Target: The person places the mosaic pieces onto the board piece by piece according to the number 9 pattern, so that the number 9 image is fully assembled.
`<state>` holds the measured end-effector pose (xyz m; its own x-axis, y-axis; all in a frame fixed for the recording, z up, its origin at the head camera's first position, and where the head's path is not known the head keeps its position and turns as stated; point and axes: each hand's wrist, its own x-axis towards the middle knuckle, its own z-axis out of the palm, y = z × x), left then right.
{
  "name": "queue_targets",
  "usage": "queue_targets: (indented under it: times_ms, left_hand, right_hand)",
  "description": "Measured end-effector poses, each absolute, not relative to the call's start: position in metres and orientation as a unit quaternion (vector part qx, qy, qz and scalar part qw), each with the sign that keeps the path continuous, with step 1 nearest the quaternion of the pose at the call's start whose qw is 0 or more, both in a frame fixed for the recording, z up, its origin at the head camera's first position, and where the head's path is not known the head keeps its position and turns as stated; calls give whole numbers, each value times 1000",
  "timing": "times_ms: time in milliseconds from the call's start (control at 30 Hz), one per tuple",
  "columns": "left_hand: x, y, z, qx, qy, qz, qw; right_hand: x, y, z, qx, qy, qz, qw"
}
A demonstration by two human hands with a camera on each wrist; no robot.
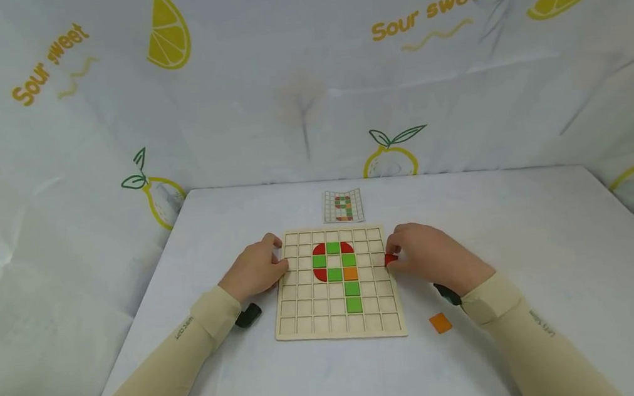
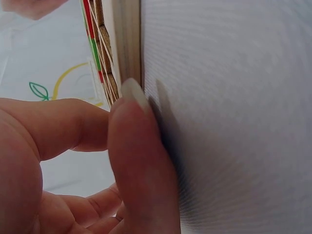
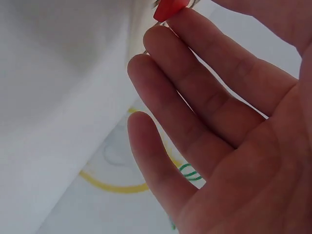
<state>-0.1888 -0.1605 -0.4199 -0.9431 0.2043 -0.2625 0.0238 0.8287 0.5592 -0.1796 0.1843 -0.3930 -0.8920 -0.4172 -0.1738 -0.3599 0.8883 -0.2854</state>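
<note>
A square wooden grid board (image 1: 306,328) lies on the white table. Red quarter-round tiles (image 1: 320,275), several green square tiles (image 1: 353,305) and one orange square tile (image 1: 350,274) sit in its cells, forming a 9-like shape. At the board's left edge rests my left hand (image 1: 252,268); its thumb (image 2: 141,161) lies against the wooden side. My right hand (image 1: 426,254) pinches a small red tile (image 1: 391,259) between thumb and index finger, close to the right edge of the board. In the right wrist view, the other fingers (image 3: 156,97) extend loosely and the red tile shows partly at the top.
Behind the board lies a small printed card (image 1: 343,206) with a similar coloured grid pattern. A loose orange tile (image 1: 440,323) is on the table near the right forearm. Black objects (image 1: 248,315) show beside both wrists. A white cloth with lemon prints (image 1: 307,85) hangs behind the table.
</note>
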Motion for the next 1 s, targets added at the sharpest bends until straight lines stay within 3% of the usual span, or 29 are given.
queue_targets:
  times_ms: [567,1000]
  left_hand:
    - [-190,-163,-423,69,946,279,147]
    - [-191,-163,-420,62,945,281,156]
  right_hand:
    - [-129,127,-390,-363,924,-101,68]
    - [-114,118,-397,-378,920,-79,62]
